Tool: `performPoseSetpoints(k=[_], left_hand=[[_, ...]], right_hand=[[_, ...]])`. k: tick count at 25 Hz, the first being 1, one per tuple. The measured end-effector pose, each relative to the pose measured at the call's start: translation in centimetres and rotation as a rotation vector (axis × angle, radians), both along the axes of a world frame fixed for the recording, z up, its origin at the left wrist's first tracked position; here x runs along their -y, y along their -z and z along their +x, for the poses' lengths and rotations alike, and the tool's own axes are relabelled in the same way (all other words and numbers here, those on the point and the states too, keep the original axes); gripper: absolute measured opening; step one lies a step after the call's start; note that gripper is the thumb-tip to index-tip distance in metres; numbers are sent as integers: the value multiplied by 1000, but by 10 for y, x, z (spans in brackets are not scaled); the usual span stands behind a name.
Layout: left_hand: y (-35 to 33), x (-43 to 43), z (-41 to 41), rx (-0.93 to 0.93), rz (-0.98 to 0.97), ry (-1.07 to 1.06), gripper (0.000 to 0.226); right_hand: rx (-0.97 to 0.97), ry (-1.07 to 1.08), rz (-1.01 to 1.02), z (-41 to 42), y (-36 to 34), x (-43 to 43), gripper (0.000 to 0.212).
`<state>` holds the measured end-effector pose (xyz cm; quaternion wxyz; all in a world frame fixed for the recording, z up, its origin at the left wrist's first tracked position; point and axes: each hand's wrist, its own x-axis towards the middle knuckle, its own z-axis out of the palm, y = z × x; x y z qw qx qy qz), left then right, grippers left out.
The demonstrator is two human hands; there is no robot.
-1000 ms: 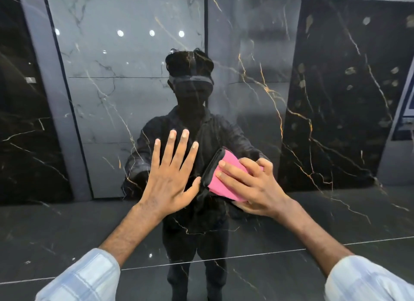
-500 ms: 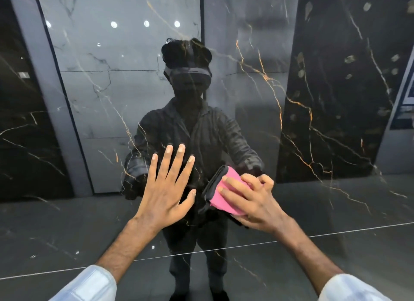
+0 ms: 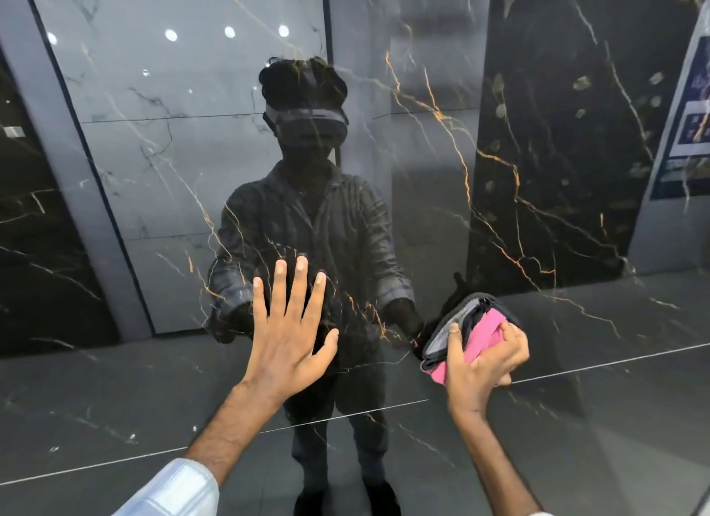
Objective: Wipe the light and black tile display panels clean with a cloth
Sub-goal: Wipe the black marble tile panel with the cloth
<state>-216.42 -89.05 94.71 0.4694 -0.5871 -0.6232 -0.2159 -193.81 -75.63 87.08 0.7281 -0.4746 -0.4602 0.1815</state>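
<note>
Ahead, left hand flat on reflective black panel; right grip around pink cloth, perhaps off-panel.

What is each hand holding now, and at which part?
The right hand grips the folded pink cloth by its lower end, thumb across its face. The left hand holds nothing; it lies flat on the black panel.
</note>
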Motion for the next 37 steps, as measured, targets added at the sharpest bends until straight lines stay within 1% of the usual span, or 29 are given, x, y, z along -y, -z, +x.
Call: performPoseSetpoints(k=[1,2,3,5,6,7,8,9,12,13,14,15,16,17,19,21,22,23,25,26,27,28,30,31,32,33,35,36,37], left_hand=[[1,-1,1,5,9,4,93],[2,-2,1,13,18,12,93],[2,-2,1,21,28,23,93],[4,-3,-2,21,43,44,89],[5,-2,-4,11,45,48,88],[6,-2,-7,2,43,49,87],[7,-1,-9,-4,38,53,87],[8,-1,-10,-7,33,58,86],[11,-3,-11,-19,49,56,86],[12,-4,-10,-15,57,56,86],[13,-5,-10,-12,64,59,86],[14,-6,-10,-12,74,63,86],[14,-7,-10,-13,83,66,86],[14,-7,-9,-10,88,68,86],[15,-8,-10,-12,106,71,85],[15,-7,-11,-13,108,75,84],[16,-7,-12,-17,107,77,83],[16,-7,-12,-22,104,81,83],[17,-7,-13,-28,98,79,82],[18,-8,-14,-27,100,75,81],[18,-9,-13,-24,104,73,82],[19,-9,-12,-21,106,74,82],[18,-9,-13,-23,105,70,82],[18,-9,-14,-24,105,69,82],[19,-8,-15,-26,104,71,81],[19,-7,-15,-30,102,74,81],[18,-8,-14,-29,100,74,81],[18,-9,-14,-26,102,73,81],[19,-9,-14,-26,105,72,81]], right_hand=[[0,-1,-13,-8,-6,6,72],[92,-33,37,-15,-15,14,73],[286,-97,155,-21,-25,24,73],[825,-231,494,-25,-33,34,71],[1025,-245,642,-20,-36,27,69],[1080,-219,698,-11,-34,19,69],[997,-189,639,-4,-28,13,71],[797,-173,493,0,-18,10,74],[-76,-67,-129,-3,27,21,81],[-283,-77,-316,-10,37,25,84],[-380,-112,-445,-18,38,28,83],[-393,-124,-484,-30,30,33,81],[-356,-111,-442,-39,17,39,80],[-241,-104,-314,-45,6,43,77],[220,-163,48,-53,-9,56,63],[762,-273,369,-44,-5,56,59],[851,-268,435,-33,7,48,61],[750,-241,375,-25,21,42,62],[234,-137,7,-24,47,44,71],[64,-109,-141,-32,55,54,75],[75,-93,-158,-43,63,65,75],[197,-146,-58,-51,72,75,72],[536,-378,216,-53,81,88,64],[637,-410,304,-47,78,81,61],[626,-378,327,-41,75,70,59],[505,-317,270,-35,69,59,59],[212,-183,78,-26,52,45,58],[204,-139,73,-26,46,45,58],[320,-146,147,-27,43,47,57]])
